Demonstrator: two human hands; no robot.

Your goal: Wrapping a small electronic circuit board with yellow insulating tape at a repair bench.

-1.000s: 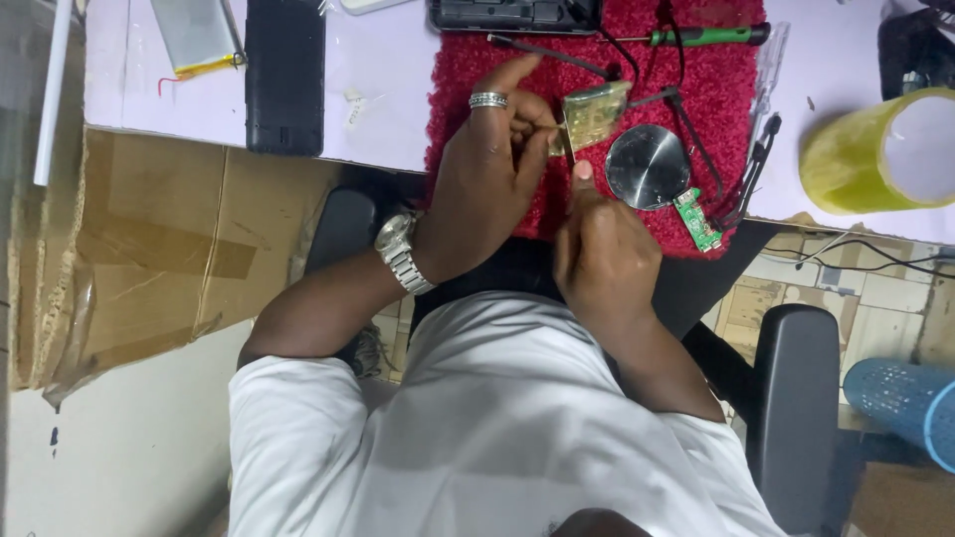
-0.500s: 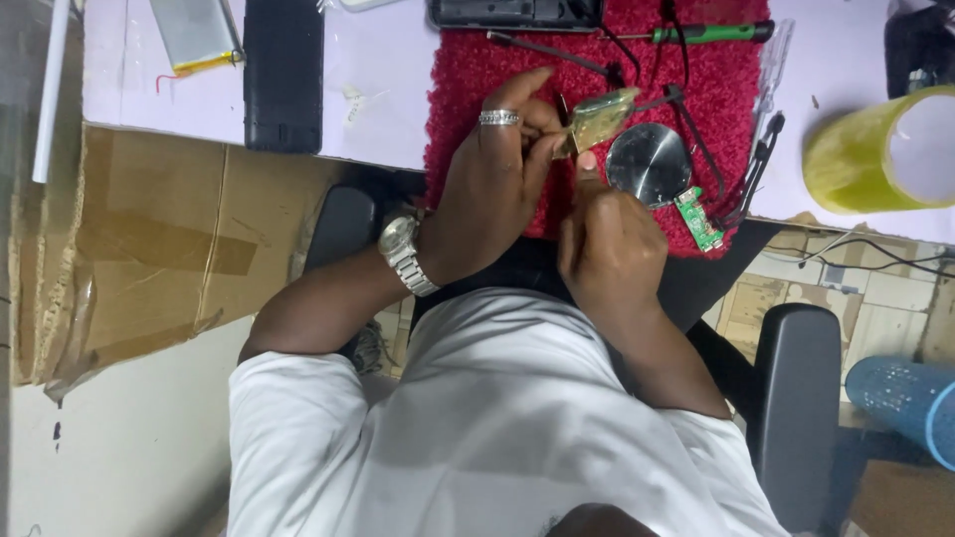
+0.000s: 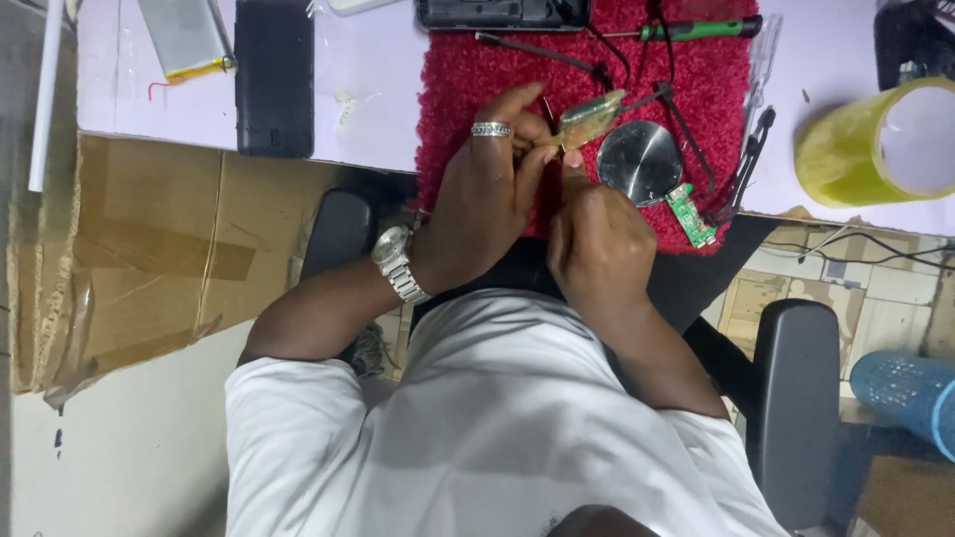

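Pinching a small yellowish circuit board (image 3: 590, 117) over the red mat (image 3: 458, 89), left hand (image 3: 487, 194) has tilted it up slightly; right hand (image 3: 597, 239) stays closed beside it, fingertips touching its lower edge.

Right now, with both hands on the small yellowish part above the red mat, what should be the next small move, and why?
Probably lower the yellowish part closer to the red mat before working further. The left hand and right hand pinch it together in the air, just beside the round metal disc and the small green circuit board. If it slipped, the mat would likely catch it.
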